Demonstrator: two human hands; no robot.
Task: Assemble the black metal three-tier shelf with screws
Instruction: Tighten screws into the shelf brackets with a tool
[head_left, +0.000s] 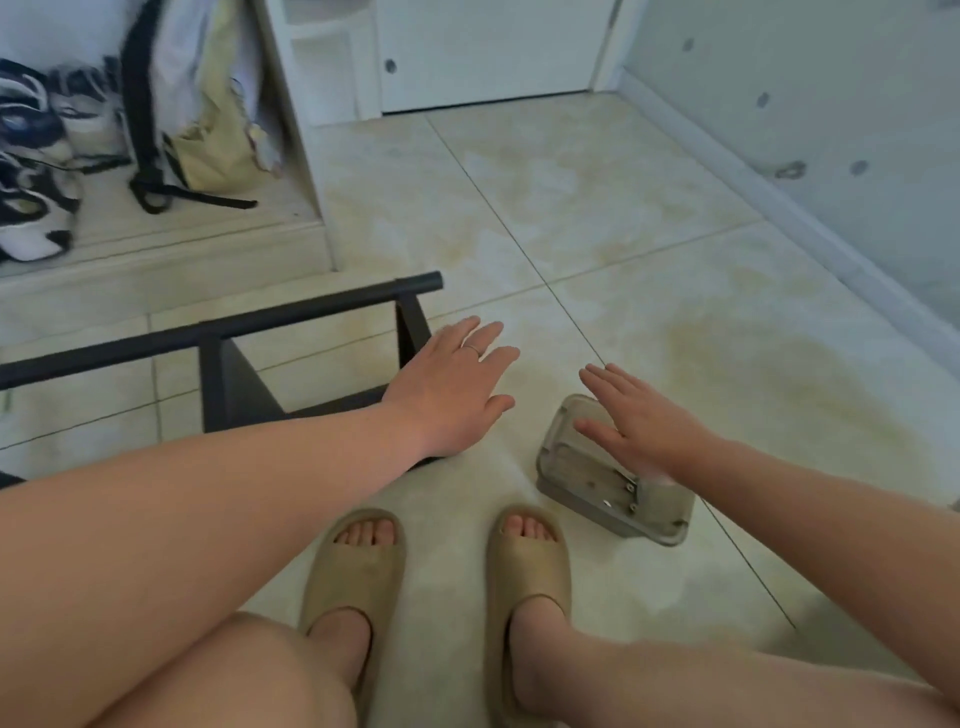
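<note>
A black metal shelf frame (223, 332) lies on the tiled floor at the left, its long bar running to a rounded end near the middle. My left hand (452, 387) hovers flat with straight fingers over the frame's right end, holding nothing. To the right, a clear plastic container (597, 488) sits on the floor with several screws (623, 493) inside. My right hand (641, 423) is spread flat above the container, fingers straight, empty.
My feet in beige slippers (358, 566) stand at the bottom centre. A low step at the back left bears sneakers (31, 171) and a bag (208, 119). A white door (493, 52) and a wall (831, 130) close the far side.
</note>
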